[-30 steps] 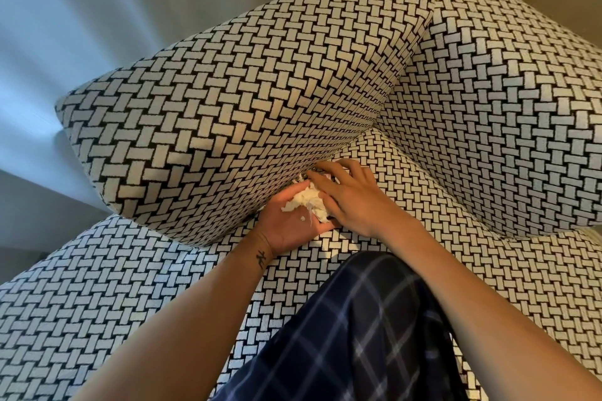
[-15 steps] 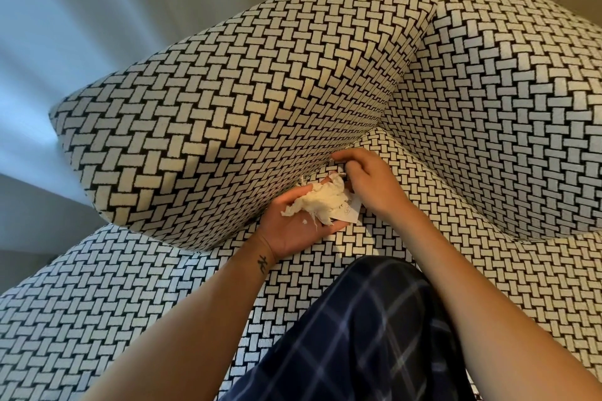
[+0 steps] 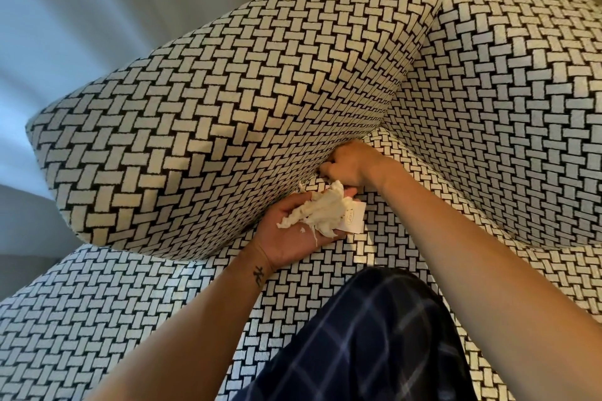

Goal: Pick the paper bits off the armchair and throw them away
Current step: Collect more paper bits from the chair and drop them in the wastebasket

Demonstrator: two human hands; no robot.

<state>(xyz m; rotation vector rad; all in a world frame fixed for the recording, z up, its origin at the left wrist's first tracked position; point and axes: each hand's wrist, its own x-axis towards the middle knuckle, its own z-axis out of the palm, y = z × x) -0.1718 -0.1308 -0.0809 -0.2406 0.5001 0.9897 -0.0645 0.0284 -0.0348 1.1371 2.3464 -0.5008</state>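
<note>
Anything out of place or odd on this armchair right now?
Only litter: a wad of torn paper with a small printed tag lies in the open left hand. The right hand digs into the crease under the cushion. The upholstery looks undamaged.

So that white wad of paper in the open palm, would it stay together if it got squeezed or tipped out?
The paper wad looks soft and crumpled, so it would probably squash easily. Loose shreds hang from it over the left hand, so bits may drop if tipped. It likely weighs almost nothing.
</note>
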